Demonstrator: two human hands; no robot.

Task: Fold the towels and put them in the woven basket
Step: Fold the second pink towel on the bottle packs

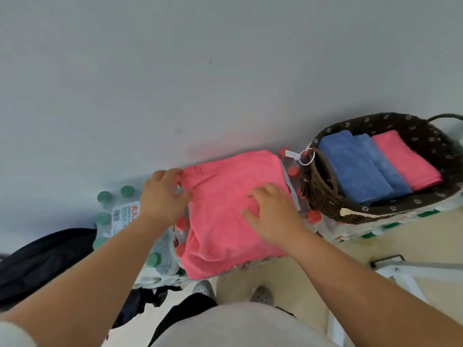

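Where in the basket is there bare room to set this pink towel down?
Bare liner shows in the woven basket between the folded pink towel and the right rim, and thinly along the near rim. Two blue towels crowd the left and middle.

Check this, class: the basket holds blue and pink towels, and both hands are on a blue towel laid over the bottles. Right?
Not quite. The head view shows the towel under the left hand and right hand is pink, not blue. The rest stands: the basket holds blue towels and a pink one, and this towel lies over the bottles.
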